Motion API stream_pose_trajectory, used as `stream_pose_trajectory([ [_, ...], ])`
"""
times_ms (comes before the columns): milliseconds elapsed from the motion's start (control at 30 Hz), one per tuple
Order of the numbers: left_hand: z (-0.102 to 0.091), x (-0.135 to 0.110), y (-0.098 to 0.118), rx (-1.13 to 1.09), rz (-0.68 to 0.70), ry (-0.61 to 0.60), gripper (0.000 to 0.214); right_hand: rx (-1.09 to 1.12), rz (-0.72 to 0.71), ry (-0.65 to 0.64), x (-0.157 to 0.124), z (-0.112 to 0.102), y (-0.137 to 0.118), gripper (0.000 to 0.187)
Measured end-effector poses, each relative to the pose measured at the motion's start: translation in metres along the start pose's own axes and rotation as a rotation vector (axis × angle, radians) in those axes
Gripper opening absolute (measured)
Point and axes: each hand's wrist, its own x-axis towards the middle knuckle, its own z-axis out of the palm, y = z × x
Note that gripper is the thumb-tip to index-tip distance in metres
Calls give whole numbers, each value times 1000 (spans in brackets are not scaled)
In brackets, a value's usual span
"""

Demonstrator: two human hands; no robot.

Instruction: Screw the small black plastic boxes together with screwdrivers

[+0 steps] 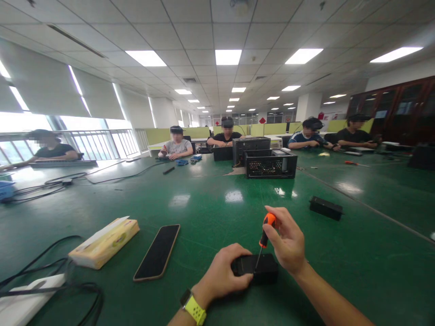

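Apparently, the step in hand is working at a screw or some small fitting on the black box [267, 267], which lies flat on the green table [210, 217] directly in front of the person. The left hand [226, 269] grips the box from its left end, thumb along the near side and fingers over the far side, pinning it down. The right hand [288, 237] holds the orange and black screwdriver [269, 219] by its handle, pinched between thumb and fingers. The shaft slants down, leaning a little, and its tip meets the box by the left thumb (whether it sits in a screw head is too small to tell).

As I judge it, the next move calls for a straighter line on the shaft, steady pressure downward and a twist from the right fingers, while the left hand stops the box from turning. A slip would send the tip towards that thumb, so moving the thumb a touch farther off seems wise.

Around the work, a phone [157, 253] lies to the left with a tissue pack [105, 242] just beyond it, and another black block [326, 207] rests farther off to the right, well apart from both hands.
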Motion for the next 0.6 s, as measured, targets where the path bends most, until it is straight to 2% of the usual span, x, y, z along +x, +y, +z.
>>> stream_pose_trajectory([
  [200,1,0,0,-13,0,0,35,151,95,30,-1,-1,2,29],
  [333,1,0,0,-22,0,7,36,7,9,42,0,-2,3,29],
  [500,1,1,-1,-28,10,9,35,75,89,6,2,-4,2,32],
  [600,1,1,0,-26,8,11,36,29,54,-12,4,-5,2,29],
])
